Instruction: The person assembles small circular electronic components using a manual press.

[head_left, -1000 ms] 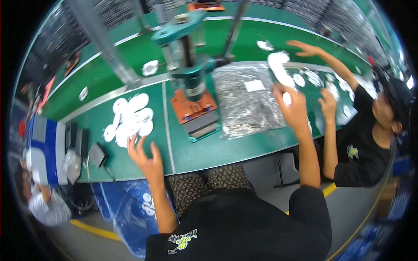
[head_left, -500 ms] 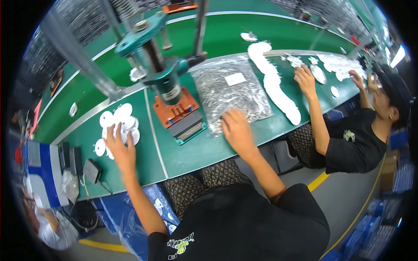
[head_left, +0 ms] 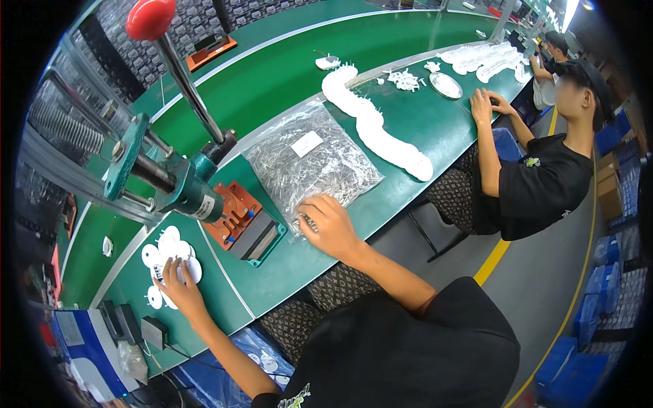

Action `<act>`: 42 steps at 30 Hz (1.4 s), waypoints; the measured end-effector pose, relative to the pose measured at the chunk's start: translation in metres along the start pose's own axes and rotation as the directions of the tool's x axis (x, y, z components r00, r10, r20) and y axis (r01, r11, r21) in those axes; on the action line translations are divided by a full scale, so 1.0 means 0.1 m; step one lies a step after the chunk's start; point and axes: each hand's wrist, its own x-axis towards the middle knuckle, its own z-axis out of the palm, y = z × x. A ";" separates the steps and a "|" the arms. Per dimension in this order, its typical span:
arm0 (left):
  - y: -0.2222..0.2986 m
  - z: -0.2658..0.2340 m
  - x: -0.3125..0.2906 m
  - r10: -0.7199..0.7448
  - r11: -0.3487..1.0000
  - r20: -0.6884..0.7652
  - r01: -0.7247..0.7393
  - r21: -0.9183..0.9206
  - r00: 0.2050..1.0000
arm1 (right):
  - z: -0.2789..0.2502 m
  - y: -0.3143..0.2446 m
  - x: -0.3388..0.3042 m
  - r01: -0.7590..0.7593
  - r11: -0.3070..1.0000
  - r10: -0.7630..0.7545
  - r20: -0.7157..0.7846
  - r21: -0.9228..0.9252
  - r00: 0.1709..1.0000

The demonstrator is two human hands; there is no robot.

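Observation:
My left hand (head_left: 178, 284) rests on a loose group of white plastic discs (head_left: 171, 243), some with thin prongs standing up. Its fingers are apart and slightly bent, and they hide part of the group. At the near corner of a clear bag of thin metal pins (head_left: 320, 170), my right hand (head_left: 330, 228) has its fingers curled in. Silvery pins show at those fingertips. Between my hands stands a green hand press (head_left: 183, 194) over an orange and grey base (head_left: 238, 221).
The press lever ends in a red ball (head_left: 150, 18). Right of the bag runs a long overlapping row of white discs (head_left: 377, 129). A co-worker (head_left: 551, 163) sits further right at the green bench. Black adapters (head_left: 155, 332) and a blue-white machine (head_left: 92, 350) stand at left.
My view has turned, bringing the press's red-ball lever into sight. My left fingers are less widely spread over the discs. My right hand is still at the bag. The co-worker's hands have come together.

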 end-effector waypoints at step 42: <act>0.14 -0.10 -0.13 -0.240 0.945 -0.117 0.205 -0.253 0.964 | 0.45 3.02 2.96 -0.034 0.902 0.334 0.646 -0.430 0.686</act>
